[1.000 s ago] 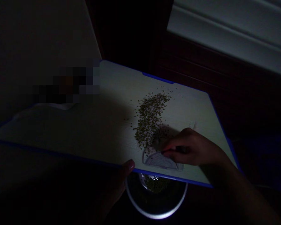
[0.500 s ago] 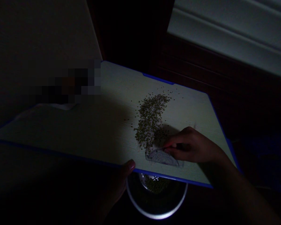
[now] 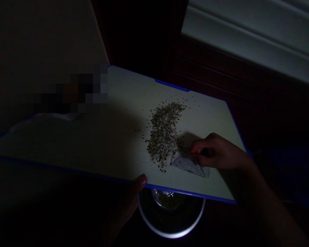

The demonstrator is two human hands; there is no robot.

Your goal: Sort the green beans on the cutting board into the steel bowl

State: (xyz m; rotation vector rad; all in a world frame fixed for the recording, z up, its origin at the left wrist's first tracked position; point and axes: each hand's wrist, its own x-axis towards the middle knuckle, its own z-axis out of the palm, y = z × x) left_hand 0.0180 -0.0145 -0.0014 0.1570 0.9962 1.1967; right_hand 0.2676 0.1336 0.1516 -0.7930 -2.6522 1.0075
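Observation:
My left hand grips the near edge of a white board with a blue rim, its thumb on top and the other fingers hidden underneath. Pinched in my right hand is a clear protractor, standing low against the board's surface. Small greenish-brown seeds lie in a long patch on the board, just left of the protractor. Below the near edge, a round metal bowl holds more of these seeds, partly covered by the board.
A pale panel with ridges crosses the upper right. At left, a blurred-out patch covers part of the board's far side, next to a pale wall. The room is very dark.
My right hand has moved right and slightly away from me with the protractor, leaving a few seeds at the patch's near end. My left hand stays on the board's edge.

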